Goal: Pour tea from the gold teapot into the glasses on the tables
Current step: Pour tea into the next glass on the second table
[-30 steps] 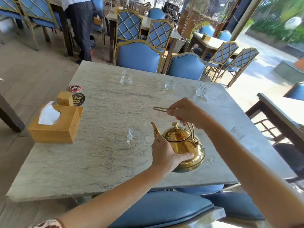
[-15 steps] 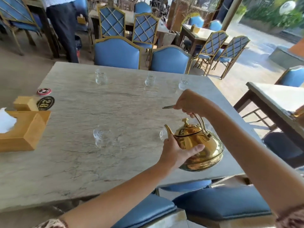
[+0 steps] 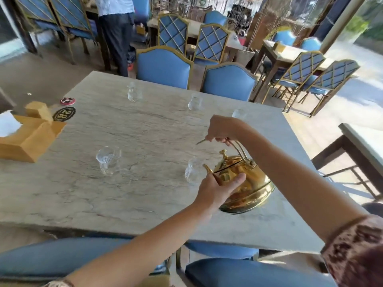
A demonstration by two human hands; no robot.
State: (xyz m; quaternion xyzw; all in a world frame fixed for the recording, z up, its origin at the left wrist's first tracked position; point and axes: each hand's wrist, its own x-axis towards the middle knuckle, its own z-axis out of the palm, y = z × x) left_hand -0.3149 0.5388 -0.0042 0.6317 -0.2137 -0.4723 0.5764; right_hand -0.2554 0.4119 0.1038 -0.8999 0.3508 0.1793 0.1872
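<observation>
1. Teapot [image 3: 247, 183] tilts above the bench's [image 3: 145, 131] near right, spout beside a glass [image 3: 193, 172].
2. Your right hand [image 3: 220, 129] clamps its handle; your left hand [image 3: 217, 190] cups its body.
3. Tissue box [image 3: 29, 137] sits far left; a disc [image 3: 63, 113] reads "28".

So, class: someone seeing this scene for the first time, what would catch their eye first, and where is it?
The shiny gold teapot near the table's front right, its handle held by the right hand and its body steadied by the left hand, with the spout tipped toward a small glass. Next, the wooden tissue box at the marble table's left edge.
</observation>
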